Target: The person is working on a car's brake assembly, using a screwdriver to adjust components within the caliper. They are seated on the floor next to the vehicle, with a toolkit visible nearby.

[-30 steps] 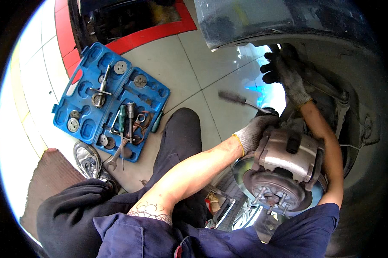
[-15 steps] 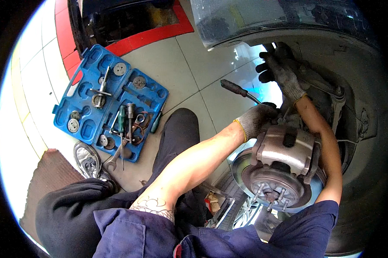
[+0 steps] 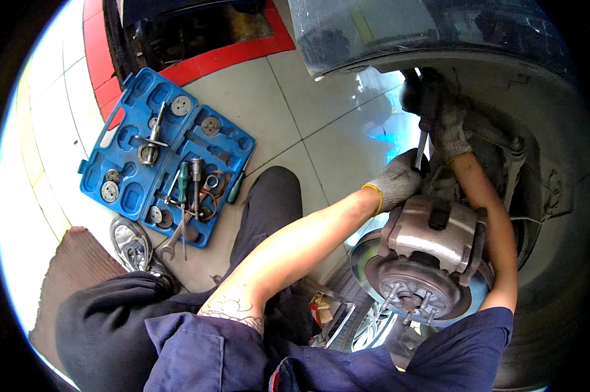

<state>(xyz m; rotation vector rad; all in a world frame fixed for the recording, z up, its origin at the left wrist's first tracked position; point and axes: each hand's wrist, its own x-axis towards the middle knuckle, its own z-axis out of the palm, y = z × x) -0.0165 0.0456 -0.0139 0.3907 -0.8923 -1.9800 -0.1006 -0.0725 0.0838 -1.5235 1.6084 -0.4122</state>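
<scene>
A ratchet wrench, by its look, stands nearly upright behind the brake caliper, its metal shaft (image 3: 421, 149) showing between my gloved hands. Curled around the lower end is my left hand (image 3: 398, 181), which hides the tool's head. At the dark grip, my right hand (image 3: 448, 127) is closed, its dark-coated fingers blurred and in shadow. The silver brake caliper (image 3: 432, 228) sits over the brake disc (image 3: 367, 258), just below my left hand. Wheel studs stick out of the hub (image 3: 409, 294). What the tool's head sits on is hidden.
On the tiled floor at left lies an open blue tool case (image 3: 134, 189) with discs, a screwdriver and other tools. An open-end wrench (image 3: 170, 247) leans at its near edge. The car's fender (image 3: 425, 36) and wheel arch curve around my right arm. A tyre (image 3: 357, 294) lies below.
The tool's handle has swung from pointing left to nearly upright, toward my right hand. My right hand, spread half a second ago, has closed at the grip. My left hand has turned slightly.
</scene>
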